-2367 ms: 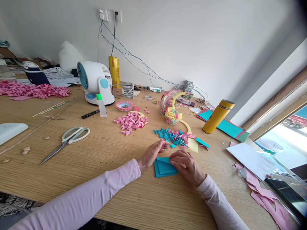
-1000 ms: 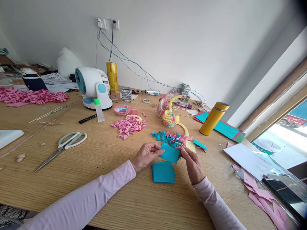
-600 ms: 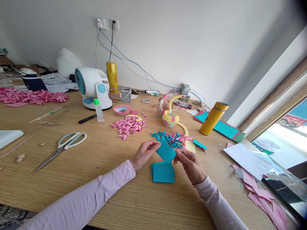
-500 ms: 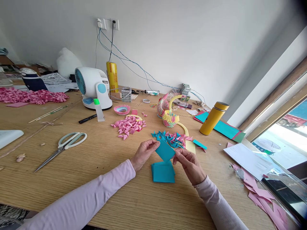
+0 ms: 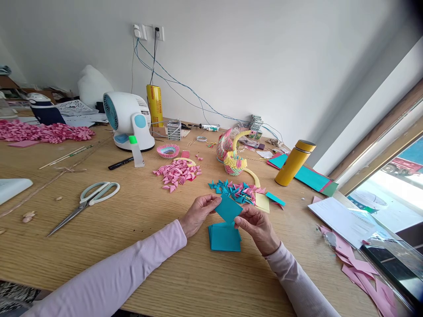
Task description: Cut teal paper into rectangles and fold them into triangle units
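Both hands hold one small teal paper sheet (image 5: pixel 228 208) just above the wooden table (image 5: pixel 148 246). My left hand (image 5: pixel 200 212) pinches its left corner. My right hand (image 5: pixel 257 226) pinches its lower right edge. Directly below the sheet lies a small stack of teal paper squares (image 5: pixel 224 237). Just beyond the hands is a heap of folded teal and pink paper triangles (image 5: pixel 236 190), with a yellow slip (image 5: pixel 263 201) beside it.
A pile of pink folded triangles (image 5: pixel 177 171), a modular paper swan (image 5: pixel 233 152) and a yellow flask (image 5: pixel 294 163) stand further back. Scissors (image 5: pixel 87 200) lie at the left. A white fan (image 5: pixel 127 119), a black pen (image 5: pixel 120 164) and loose pink paper scraps (image 5: pixel 360 264) at the right edge.
Both hands lifted one teal sheet off the stack where they had been pressing flat. Since then they have turned it to a diamond angle and lowered it a little.
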A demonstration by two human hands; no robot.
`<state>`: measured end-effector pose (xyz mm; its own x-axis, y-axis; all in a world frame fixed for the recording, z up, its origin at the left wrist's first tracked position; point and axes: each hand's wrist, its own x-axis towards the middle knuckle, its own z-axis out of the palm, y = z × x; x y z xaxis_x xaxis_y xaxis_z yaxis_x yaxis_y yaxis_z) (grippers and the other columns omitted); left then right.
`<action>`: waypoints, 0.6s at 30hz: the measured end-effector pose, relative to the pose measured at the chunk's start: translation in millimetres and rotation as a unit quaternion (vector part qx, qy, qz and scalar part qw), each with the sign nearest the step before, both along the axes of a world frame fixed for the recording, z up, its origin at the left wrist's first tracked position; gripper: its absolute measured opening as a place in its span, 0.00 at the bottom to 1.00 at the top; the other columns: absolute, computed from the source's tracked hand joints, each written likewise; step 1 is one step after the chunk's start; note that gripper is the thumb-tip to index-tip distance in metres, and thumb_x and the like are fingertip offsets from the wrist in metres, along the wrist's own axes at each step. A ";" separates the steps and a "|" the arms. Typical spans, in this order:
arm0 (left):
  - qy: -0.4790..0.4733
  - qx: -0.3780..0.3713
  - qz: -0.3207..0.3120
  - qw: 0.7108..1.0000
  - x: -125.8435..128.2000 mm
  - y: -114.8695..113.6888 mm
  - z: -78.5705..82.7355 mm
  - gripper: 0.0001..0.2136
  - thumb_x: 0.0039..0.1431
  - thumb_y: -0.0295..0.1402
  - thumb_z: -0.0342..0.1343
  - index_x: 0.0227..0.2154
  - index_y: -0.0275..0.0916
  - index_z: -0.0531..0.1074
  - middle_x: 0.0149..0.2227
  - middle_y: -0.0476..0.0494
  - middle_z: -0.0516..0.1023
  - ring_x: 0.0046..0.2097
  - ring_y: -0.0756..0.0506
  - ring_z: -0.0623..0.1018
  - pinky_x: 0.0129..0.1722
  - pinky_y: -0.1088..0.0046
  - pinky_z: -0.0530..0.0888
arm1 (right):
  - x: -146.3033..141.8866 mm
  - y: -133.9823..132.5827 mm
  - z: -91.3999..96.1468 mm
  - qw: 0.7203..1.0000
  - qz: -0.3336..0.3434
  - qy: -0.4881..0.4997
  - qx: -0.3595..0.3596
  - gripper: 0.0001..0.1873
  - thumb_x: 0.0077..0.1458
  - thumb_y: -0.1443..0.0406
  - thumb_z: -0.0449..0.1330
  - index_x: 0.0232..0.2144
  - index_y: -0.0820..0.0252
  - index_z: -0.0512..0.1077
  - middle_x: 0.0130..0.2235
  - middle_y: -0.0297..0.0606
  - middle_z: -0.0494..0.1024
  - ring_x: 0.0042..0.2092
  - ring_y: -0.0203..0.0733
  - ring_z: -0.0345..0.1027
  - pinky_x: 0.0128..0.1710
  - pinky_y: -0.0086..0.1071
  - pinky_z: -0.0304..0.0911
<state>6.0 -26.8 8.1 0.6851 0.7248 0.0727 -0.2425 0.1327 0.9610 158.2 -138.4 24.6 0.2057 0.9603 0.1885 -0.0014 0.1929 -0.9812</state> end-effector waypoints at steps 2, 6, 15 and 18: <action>-0.004 -0.010 -0.009 1.000 -0.2 -1.0 0.8 0.15 0.51 0.45 0.61 0.31 0.36 0.74 0.31 0.48 0.75 0.33 0.51 0.71 0.37 0.75 0.66 | -0.1 0.0 0.2 1.000 0.003 -0.001 0.008 0.15 0.41 0.56 0.70 0.24 0.58 0.71 0.23 0.31 0.73 0.25 0.36 0.68 0.26 0.30 0.65; -0.019 -0.032 -0.025 0.999 -0.1 -3.9 4.0 0.16 0.49 0.45 0.62 0.30 0.35 0.74 0.31 0.48 0.75 0.33 0.50 0.72 0.37 0.75 0.67 | -0.1 0.3 -0.6 1.000 0.003 -0.004 0.020 0.15 0.41 0.55 0.70 0.24 0.58 0.72 0.23 0.31 0.73 0.25 0.36 0.68 0.26 0.31 0.65; -0.028 -0.070 -0.060 0.995 -0.6 -5.8 6.2 0.17 0.47 0.45 0.63 0.29 0.34 0.73 0.30 0.46 0.75 0.32 0.51 0.72 0.35 0.76 0.68 | 2.0 -0.4 -5.1 0.999 0.014 -0.028 0.022 0.12 0.49 0.55 0.65 0.27 0.58 0.73 0.23 0.33 0.75 0.26 0.37 0.68 0.28 0.32 0.65; -0.030 -0.059 -0.060 0.996 -0.4 -6.3 6.8 0.17 0.48 0.44 0.63 0.32 0.34 0.73 0.31 0.46 0.75 0.31 0.51 0.72 0.34 0.75 0.69 | 4.1 -1.2 -5.4 1.000 -0.002 -0.008 0.009 0.11 0.53 0.56 0.62 0.28 0.59 0.71 0.21 0.31 0.73 0.24 0.35 0.67 0.27 0.29 0.64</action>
<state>5.6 -33.1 14.9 0.7648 0.6433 0.0360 -0.2753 0.2757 0.9210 162.4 -139.6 19.2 0.2067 0.9558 0.2092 0.0160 0.2105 -0.9775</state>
